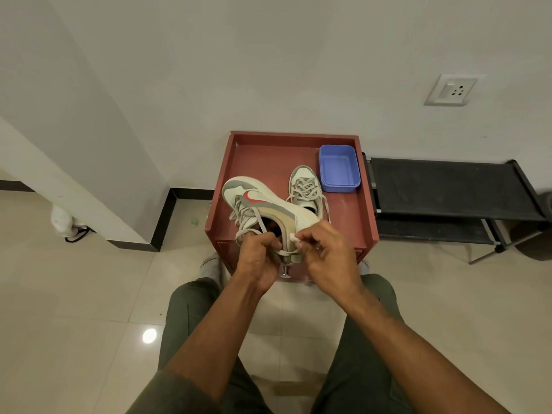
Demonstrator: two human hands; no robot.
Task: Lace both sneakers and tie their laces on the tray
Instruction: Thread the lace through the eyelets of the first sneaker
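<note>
Over the red tray (pixel 363 210), left hand (pixel 258 258) gripping lace (pixel 263 227), right hand (pixel 325 249) pinching sneaker (pixel 268 201) heel.

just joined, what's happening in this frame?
A seated person is working on the laces of the near sneaker, which lies tilted on its side at the front of the red tray. The left hand grips a lace by the shoe's opening; the right hand pinches the white lace tip. The second sneaker sits upright behind it, laced, with its lace ends hanging loose, beside a blue container.
</note>
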